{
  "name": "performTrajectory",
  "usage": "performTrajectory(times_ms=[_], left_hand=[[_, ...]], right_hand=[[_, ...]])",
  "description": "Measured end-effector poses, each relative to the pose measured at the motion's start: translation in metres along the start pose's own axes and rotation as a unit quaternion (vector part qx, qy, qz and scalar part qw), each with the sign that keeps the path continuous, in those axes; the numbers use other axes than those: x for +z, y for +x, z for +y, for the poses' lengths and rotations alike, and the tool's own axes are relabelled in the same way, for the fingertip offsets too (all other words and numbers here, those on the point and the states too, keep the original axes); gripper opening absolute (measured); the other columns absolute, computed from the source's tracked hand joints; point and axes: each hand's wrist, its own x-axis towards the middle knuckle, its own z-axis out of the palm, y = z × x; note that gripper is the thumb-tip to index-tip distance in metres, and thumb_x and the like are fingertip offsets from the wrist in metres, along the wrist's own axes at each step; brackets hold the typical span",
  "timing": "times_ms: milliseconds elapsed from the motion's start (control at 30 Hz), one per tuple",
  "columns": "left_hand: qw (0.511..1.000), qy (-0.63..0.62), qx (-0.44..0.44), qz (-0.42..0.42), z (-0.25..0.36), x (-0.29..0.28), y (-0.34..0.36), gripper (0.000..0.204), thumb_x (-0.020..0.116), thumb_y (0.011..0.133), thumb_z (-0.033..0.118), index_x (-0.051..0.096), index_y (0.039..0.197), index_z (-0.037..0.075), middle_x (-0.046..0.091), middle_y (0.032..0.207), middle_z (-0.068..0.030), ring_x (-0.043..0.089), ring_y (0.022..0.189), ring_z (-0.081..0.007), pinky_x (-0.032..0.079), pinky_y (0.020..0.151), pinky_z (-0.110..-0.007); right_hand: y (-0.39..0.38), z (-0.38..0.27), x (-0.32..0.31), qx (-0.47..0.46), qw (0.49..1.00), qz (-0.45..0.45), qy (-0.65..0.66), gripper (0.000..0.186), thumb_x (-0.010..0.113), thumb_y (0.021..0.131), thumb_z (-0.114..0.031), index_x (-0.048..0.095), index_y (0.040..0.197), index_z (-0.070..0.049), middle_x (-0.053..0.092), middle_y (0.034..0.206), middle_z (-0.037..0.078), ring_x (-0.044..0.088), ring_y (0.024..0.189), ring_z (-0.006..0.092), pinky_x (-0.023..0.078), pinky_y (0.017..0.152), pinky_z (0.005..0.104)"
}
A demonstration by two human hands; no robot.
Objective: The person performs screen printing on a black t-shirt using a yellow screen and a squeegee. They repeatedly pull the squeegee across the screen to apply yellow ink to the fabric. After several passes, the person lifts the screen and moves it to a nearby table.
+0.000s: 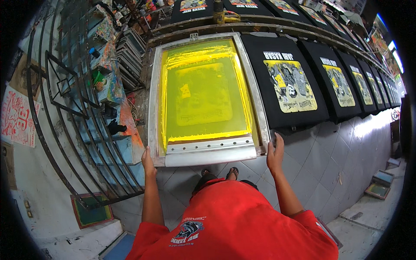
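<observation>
A silk-screen frame (151, 104) with pale metal sides and a yellow-green mesh (203, 95) lies in front of me. Bright yellow ink streaks its margins, and a faint rectangular design shows in the middle. Across its near end rests a wide metal squeegee (211, 154) with a row of holes; neither hand is on it. My left hand (148, 161) grips the frame's near left corner, fingers along the side. At the near right corner, my right hand (275, 154) holds the frame's edge, its fingers pointing forward and partly spread. Whatever lies under the mesh is hidden.
Black T-shirts (288, 82) with yellow prints lie on boards in a long row to the right. More shirts (193, 8) lie beyond a rail. Dark metal bars (65, 108) and stacked screens (130, 56) stand left. Grey tiles (303, 173) form the floor.
</observation>
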Motion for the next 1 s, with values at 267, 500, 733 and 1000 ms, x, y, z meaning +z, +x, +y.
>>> performTrajectory(times_ms=[267,500,733,1000], left_hand=[[0.998,0.055,0.023,-0.003,-0.01,-0.011,0.002,0.043,0.054,0.099,0.033,0.059,0.123,-0.003,0.061,0.116,-0.0112,0.053,0.113,-0.0195,0.037,0.1,-0.03],[0.985,0.159,0.061,-0.014,0.018,-0.005,-0.013,0.052,0.058,0.096,0.036,0.049,0.133,0.0,0.055,0.126,-0.014,0.052,0.115,-0.0233,0.039,0.099,-0.035],[0.746,0.457,0.427,-0.23,0.131,0.06,-0.061,0.064,0.078,0.077,0.023,0.05,0.132,0.004,0.055,0.128,-0.0195,0.052,0.119,-0.0344,0.043,0.099,-0.042],[0.686,0.536,0.296,-0.393,0.146,0.107,0.017,0.031,0.07,0.072,0.011,0.068,0.103,0.005,0.069,0.093,-0.0161,0.066,0.091,-0.0358,0.051,0.083,-0.043]], right_hand=[[-0.006,-0.082,-0.014,-0.293,0.916,-0.243,-0.125,0.055,0.08,0.067,-0.018,0.06,0.118,-0.008,0.057,0.129,0.012,0.051,0.12,0.0329,0.043,0.101,0.0444],[0.016,-0.098,-0.013,-0.309,0.905,-0.257,-0.139,0.049,0.08,0.065,-0.016,0.065,0.111,-0.008,0.066,0.114,0.011,0.06,0.107,0.0294,0.047,0.093,0.0416],[0.069,-0.134,-0.027,-0.206,0.884,-0.382,-0.174,0.048,0.078,0.069,-0.022,0.065,0.112,-0.007,0.068,0.11,0.013,0.062,0.104,0.0334,0.05,0.089,0.0438],[0.138,-0.137,0.025,-0.222,0.862,-0.383,-0.248,0.022,0.069,0.074,-0.02,0.07,0.096,-0.016,0.069,0.081,0.009,0.069,0.076,0.0302,0.054,0.065,0.0444]])
